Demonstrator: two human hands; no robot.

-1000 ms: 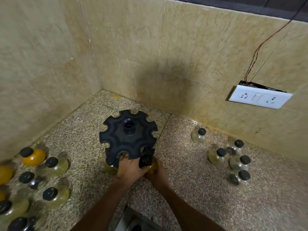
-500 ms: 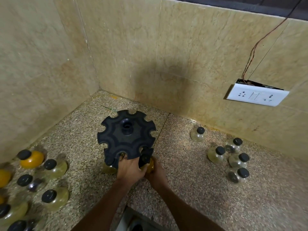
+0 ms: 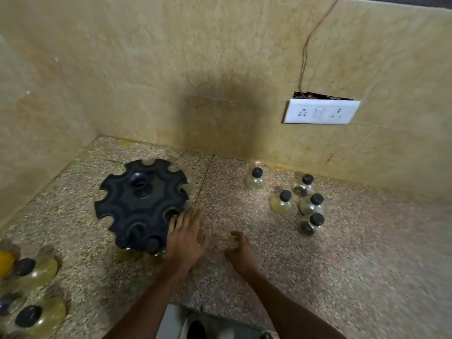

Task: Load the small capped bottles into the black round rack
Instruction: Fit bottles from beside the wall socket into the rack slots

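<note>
The black round rack [image 3: 140, 204] stands on the speckled stone counter [image 3: 244, 277], with bottles hanging in its near slots [image 3: 127, 253]. My left hand [image 3: 184, 237] lies with spread fingers against the rack's right near edge, holding nothing. To its right, my right hand [image 3: 241, 250] hovers over the counter with loosely curled fingers, empty. Several small clear bottles with black caps [image 3: 283, 200] stand in a group at the right. More capped bottles with yellowish liquid [image 3: 36, 269] sit at the lower left.
Marble walls close the corner behind and to the left. A white socket plate [image 3: 320, 113] with loose wires hangs on the back wall. An orange-filled bottle [image 3: 5, 260] shows at the left edge. The counter's front edge runs below my arms.
Both hands have let go of the bottle at the rack's near slot. My right hand has moved away to the right; my left hand has opened. The view has shifted right.
</note>
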